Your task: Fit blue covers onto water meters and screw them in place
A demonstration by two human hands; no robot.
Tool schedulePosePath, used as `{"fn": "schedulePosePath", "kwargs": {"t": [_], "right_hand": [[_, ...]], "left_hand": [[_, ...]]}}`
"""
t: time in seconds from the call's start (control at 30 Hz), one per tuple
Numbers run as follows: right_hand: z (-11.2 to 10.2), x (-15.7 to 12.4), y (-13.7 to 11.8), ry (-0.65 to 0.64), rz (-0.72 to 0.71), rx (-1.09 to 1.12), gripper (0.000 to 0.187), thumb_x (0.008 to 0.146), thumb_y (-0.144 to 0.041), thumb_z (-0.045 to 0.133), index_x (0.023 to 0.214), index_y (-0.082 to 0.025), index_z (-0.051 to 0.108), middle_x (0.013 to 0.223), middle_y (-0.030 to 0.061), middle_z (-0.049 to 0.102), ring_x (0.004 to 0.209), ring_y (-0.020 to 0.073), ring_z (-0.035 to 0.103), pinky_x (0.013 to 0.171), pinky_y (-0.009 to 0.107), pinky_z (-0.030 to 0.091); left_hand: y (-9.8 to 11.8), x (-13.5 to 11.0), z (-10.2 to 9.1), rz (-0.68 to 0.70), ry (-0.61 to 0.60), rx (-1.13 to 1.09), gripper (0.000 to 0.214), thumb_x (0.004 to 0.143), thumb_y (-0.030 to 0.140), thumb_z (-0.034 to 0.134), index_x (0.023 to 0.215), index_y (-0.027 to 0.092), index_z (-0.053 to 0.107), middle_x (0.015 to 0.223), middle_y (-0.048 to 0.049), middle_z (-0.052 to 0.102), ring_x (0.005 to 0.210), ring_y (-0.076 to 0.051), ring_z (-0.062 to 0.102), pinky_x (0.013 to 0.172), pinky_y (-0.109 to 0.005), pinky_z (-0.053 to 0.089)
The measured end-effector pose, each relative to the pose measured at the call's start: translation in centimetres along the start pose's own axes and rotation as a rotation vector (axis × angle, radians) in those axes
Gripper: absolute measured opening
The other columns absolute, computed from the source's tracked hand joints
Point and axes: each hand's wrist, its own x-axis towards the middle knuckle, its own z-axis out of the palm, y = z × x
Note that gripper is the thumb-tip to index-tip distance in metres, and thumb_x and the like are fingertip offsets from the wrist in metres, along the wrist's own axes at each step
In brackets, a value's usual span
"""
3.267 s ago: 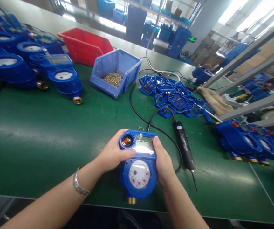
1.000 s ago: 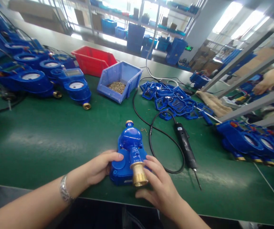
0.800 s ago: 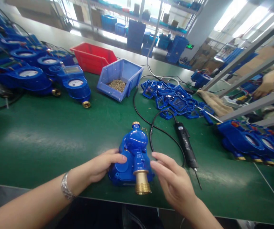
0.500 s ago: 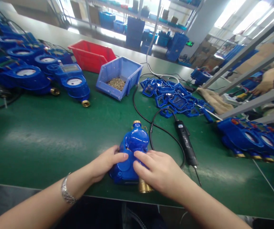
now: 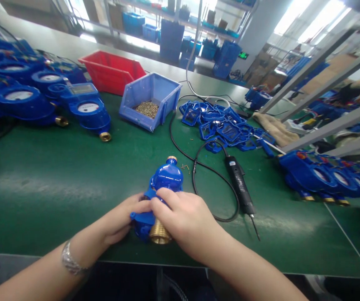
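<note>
At the far left of the green bench (image 5: 57,167), a cluster of blue meters (image 5: 19,95) sits with dials facing up. A red bin (image 5: 111,71) stands behind, just beside a pale blue bin (image 5: 150,100) holding small brass screws (image 5: 148,109). Below them, the left hand (image 5: 123,217), a silver bracelet (image 5: 71,258) at its wrist, curls around the left side of the held meter (image 5: 168,177) near the bench's front edge — thumb laid across it, the other fingers mostly hidden. The meter's domed underside is up, its wide brass end towards the person. The right hand (image 5: 183,219) bends over the meter's near part, its visible fingers close together and pressing on it; whether its thumb pinches, I cannot tell. Loose screws (image 5: 185,167) lie just beyond. Further right come a heap of blue frames (image 5: 228,127), a black corded screwdriver (image 5: 240,184), a beige cloth (image 5: 275,127) and more blue meters (image 5: 327,177) in a row.
</note>
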Motion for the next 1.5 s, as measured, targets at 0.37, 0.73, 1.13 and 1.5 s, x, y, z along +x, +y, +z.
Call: {"fn": "schedulePosePath", "kwargs": {"t": [0.37, 0.73, 1.13, 1.5], "right_hand": [[4.3, 1.3, 12.2, -0.219, 0.684, -0.020, 0.021, 0.083, -0.010, 0.056, 0.099, -0.013, 0.068, 0.098, 0.0103, 0.063, 0.093, 0.0254, 0.060, 0.076, 0.035, 0.050], [5.0, 5.1, 13.6, -0.579, 0.537, -0.142, 0.012, 0.090, -0.020, 0.057, 0.092, -0.010, 0.064, 0.094, 0.0067, 0.064, 0.093, 0.0181, 0.061, 0.086, 0.038, 0.050], [4.4, 3.5, 10.7, -0.157, 0.624, 0.379, 0.006, 0.077, -0.009, 0.059, 0.080, -0.011, 0.063, 0.074, 0.0033, 0.066, 0.068, 0.0115, 0.062, 0.063, 0.020, 0.048], [4.5, 1.0, 5.5, 0.216, 0.402, 0.601, 0.009, 0.075, -0.011, 0.055, 0.071, -0.015, 0.061, 0.072, 0.0023, 0.062, 0.067, 0.0135, 0.056, 0.068, 0.025, 0.046]], "left_hand": [[0.4, 0.2, -2.0, 0.030, 0.209, -0.235, 0.035, 0.055, 0.030, 0.080, 0.083, 0.014, 0.067, 0.080, -0.0039, 0.072, 0.072, -0.018, 0.066, 0.071, -0.027, 0.054], [-0.1, 0.6, -2.5, 0.070, 0.122, -0.249, 0.035, 0.060, 0.032, 0.078, 0.087, 0.013, 0.069, 0.079, -0.0043, 0.073, 0.072, -0.018, 0.066, 0.072, -0.027, 0.053], [-0.5, 0.6, -2.9, 0.066, 0.109, -0.199, 0.037, 0.068, 0.033, 0.072, 0.098, 0.012, 0.068, 0.085, -0.0074, 0.073, 0.079, -0.022, 0.067, 0.083, -0.032, 0.052], [-0.1, 0.5, -2.6, 0.088, 0.106, -0.214, 0.026, 0.066, 0.032, 0.073, 0.084, 0.014, 0.069, 0.077, -0.0039, 0.071, 0.070, -0.017, 0.064, 0.077, -0.029, 0.051]]}}
